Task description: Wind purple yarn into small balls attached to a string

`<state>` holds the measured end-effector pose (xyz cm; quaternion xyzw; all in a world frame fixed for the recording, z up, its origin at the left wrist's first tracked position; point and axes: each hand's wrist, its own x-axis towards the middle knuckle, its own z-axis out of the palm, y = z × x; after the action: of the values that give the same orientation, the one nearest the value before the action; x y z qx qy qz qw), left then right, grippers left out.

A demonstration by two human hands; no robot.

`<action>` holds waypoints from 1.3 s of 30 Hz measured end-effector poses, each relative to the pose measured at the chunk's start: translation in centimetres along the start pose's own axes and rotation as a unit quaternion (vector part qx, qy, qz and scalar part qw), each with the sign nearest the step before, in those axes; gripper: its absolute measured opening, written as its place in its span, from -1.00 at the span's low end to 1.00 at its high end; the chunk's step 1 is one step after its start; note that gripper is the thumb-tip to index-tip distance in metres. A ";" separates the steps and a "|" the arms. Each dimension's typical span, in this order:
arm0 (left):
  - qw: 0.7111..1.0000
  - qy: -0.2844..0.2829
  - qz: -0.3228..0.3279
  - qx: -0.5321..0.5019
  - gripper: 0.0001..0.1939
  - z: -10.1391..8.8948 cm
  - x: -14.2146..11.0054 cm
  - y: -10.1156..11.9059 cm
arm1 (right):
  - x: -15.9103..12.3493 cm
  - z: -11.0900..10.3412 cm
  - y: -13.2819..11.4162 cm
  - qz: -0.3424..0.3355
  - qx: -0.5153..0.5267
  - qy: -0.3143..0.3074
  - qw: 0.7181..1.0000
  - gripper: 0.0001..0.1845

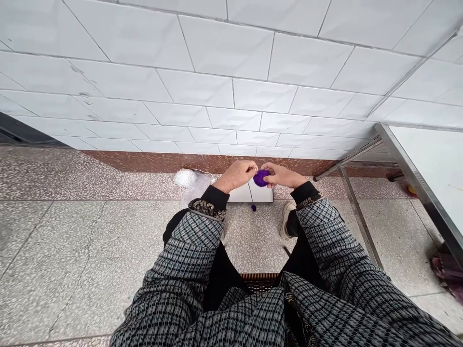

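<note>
A ball of purple yarn (261,178) is held by my right hand (280,175), its fingers closed around the ball's right side. Just left of the ball, my left hand (238,174) pinches with thumb and forefinger, apparently on the yarn's strand. A thin dark strand hangs from there past a white board or box lid (240,194). Its lower end meets a small purple clump (253,208) near the floor. Both hands are up in front of me, close together, above the white surface.
Beyond my left wrist lies a ball of white yarn (185,178) with a clear plastic bag (197,189). A metal-framed table (415,178) stands to the right. The tiled wall (217,86) rises ahead. My shoe (287,220) rests on the speckled floor (90,241).
</note>
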<state>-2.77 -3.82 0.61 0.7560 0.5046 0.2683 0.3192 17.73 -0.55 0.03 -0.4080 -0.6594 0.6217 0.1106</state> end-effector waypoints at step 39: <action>0.997 -0.023 0.008 -0.067 -0.78 1.4 -0.1 0.8 | -0.3 -1.4 -0.2 -0.140 0.337 0.125 0.923 -0.37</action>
<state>-1.32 -4.45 0.25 0.7431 0.4719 0.2861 0.3785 18.74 0.23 0.65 -0.3245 -0.4421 0.7292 0.4092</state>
